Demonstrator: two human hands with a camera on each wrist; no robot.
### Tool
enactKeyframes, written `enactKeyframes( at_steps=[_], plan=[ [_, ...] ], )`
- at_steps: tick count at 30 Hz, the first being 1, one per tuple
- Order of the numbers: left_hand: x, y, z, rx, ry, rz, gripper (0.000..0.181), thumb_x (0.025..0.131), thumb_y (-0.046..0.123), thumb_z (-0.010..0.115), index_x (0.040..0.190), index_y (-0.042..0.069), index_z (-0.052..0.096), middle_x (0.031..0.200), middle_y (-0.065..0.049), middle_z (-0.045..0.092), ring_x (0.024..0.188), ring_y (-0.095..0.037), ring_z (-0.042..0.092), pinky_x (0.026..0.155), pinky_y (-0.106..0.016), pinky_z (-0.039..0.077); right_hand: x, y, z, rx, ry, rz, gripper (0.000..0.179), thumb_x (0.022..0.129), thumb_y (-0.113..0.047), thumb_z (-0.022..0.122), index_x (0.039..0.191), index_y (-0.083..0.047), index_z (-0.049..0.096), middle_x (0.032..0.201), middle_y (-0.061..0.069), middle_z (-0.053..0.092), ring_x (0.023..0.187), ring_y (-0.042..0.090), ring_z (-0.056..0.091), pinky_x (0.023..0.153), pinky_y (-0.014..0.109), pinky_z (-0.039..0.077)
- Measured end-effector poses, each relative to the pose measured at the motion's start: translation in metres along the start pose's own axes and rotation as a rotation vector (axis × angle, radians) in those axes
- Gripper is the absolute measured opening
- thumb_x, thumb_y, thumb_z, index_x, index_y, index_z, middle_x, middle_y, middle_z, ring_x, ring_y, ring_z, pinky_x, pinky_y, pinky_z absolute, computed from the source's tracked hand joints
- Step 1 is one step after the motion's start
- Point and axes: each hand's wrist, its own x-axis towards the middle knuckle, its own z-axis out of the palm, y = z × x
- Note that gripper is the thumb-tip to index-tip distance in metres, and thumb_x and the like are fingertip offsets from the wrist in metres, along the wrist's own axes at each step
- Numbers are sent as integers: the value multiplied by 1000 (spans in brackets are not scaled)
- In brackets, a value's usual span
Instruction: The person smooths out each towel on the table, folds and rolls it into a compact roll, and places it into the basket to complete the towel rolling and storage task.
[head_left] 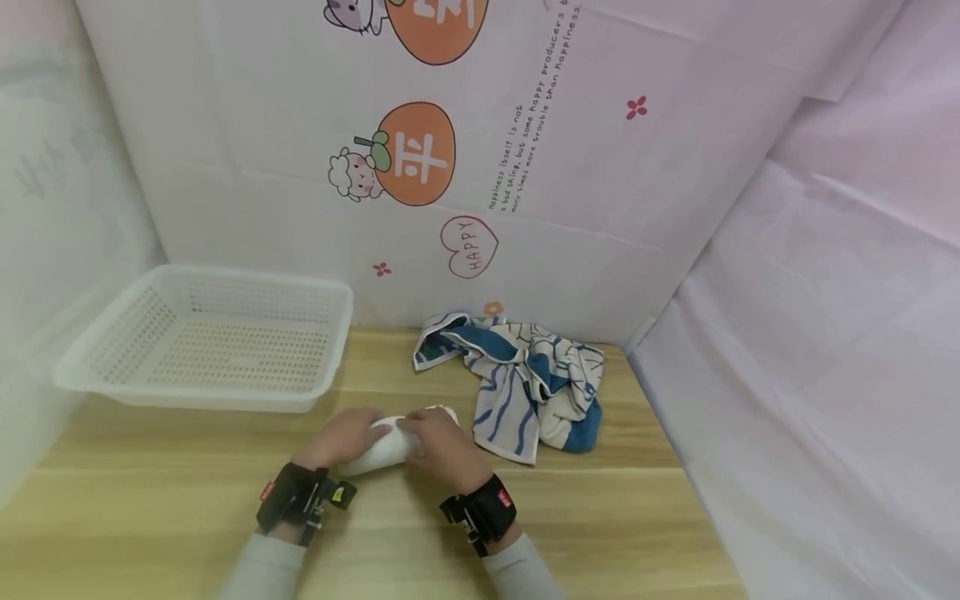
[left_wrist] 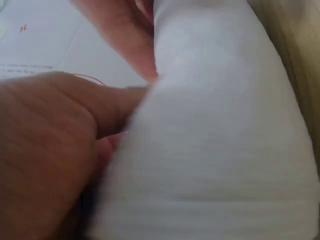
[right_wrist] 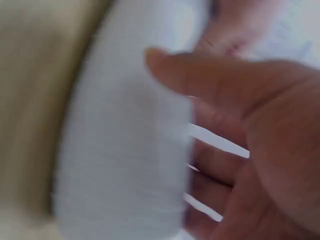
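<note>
A white sock (head_left: 384, 452), soft and tube-like, lies slantwise low over the wooden table, between both hands. My left hand (head_left: 342, 437) grips its left part, and in the left wrist view a ribbed band crosses the near end of the sock (left_wrist: 220, 130). With the thumb on top and the fingers behind, my right hand (head_left: 444, 447) holds the right part. The right wrist view shows that thumb pressing on the blurred white fabric (right_wrist: 125, 145). The sock's far right tip is partly covered by the right hand.
A white perforated plastic basket (head_left: 217, 398) stands at the back left. A crumpled heap of blue-and-white patterned cloth (head_left: 506, 412) lies just right of the hands. White printed sheeting (head_left: 562, 275) forms the back wall, with plain white sheeting (head_left: 810, 333) on the right.
</note>
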Motion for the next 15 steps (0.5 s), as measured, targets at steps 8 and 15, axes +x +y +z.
enactKeyframes(
  at_steps=[8, 15],
  plan=[
    [-2, 6, -1, 51, 131, 71, 39, 92, 24, 73, 122, 1, 67, 119, -18, 70, 111, -37, 65, 98, -56, 50, 5, 8, 21, 40, 58, -27, 33, 99, -8, 63, 131, -11, 66, 118, 1, 73, 107, 16, 68, 95, 32, 54],
    [-3, 9, 4, 198, 84, 97, 54, 78, 21, 85, 129, 9, 67, 118, -14, 71, 114, -37, 62, 108, -69, 32, 4, 12, 22, 85, 22, 80, 36, 107, -21, 50, 140, -9, 59, 131, 10, 64, 120, 25, 61, 101, 40, 51]
  ],
)
